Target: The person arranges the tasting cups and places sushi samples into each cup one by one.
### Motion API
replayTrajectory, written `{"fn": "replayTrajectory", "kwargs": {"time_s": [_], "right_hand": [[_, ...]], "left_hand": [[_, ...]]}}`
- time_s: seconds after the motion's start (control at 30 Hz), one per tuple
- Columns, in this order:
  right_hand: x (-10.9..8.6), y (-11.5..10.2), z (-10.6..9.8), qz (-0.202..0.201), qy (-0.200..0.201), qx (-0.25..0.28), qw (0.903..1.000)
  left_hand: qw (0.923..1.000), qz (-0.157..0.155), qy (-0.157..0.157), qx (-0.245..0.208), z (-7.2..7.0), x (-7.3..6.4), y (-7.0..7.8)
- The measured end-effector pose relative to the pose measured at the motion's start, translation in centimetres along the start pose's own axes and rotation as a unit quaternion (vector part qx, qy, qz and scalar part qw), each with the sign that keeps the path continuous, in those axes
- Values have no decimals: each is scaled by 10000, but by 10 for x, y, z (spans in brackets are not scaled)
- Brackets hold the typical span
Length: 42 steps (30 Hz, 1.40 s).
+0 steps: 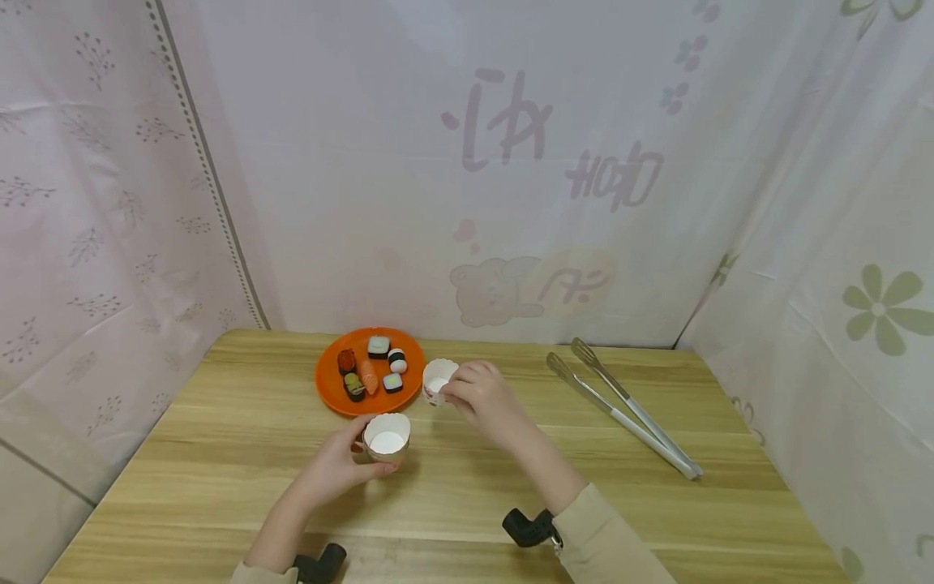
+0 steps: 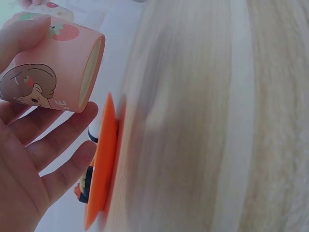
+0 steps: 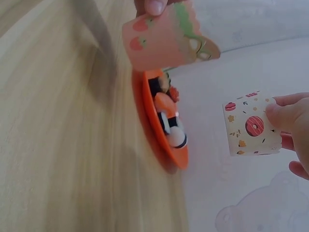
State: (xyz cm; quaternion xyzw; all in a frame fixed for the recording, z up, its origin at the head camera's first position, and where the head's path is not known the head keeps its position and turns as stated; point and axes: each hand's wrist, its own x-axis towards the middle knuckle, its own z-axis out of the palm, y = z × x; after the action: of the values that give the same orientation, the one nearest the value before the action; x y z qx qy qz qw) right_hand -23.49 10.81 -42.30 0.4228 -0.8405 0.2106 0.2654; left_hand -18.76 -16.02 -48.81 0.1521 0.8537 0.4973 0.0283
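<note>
My left hand (image 1: 339, 466) grips a pink paper baking cup (image 2: 72, 58) with strawberries and a cartoon girl printed on it. Its scalloped rim faces up in the head view, and it is held above the table. Farther back, my right hand (image 1: 485, 397) pinches a white paper baking cup (image 3: 253, 125) with doughnut prints between thumb and fingers, also off the table. Both cups show white insides with nothing in them. Just behind and left of the cups lies an orange plate (image 1: 328, 393) bearing several sushi pieces (image 1: 368, 375).
Metal tongs (image 1: 627, 414) lie spread on the right side of the wooden table (image 1: 467, 503). Patterned cloth curtains (image 1: 350, 162) rise behind the table and on both sides. Black wrist mounts (image 1: 527, 527) sit at the sleeves.
</note>
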Motion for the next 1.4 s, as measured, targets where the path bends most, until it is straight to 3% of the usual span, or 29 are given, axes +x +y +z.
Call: {"fn": "replayTrajectory", "kwargs": {"time_s": [0.27,0.6,1.07,1.4], "right_hand": [[-8,12,10,149,-40,-62,9999],[-19,22,25,607,-274,-252,9975],[-33,32,43,646,-137,-291,9974],[-40,35,48,915,-337,-261,9949]], "left_hand": [[10000,59,3,70,1,0,-1],[9999,110,60,85,2,-1,-1],[10000,25,43,42,1,-4,0],[9999,-3,43,127,1,-4,-1]]}}
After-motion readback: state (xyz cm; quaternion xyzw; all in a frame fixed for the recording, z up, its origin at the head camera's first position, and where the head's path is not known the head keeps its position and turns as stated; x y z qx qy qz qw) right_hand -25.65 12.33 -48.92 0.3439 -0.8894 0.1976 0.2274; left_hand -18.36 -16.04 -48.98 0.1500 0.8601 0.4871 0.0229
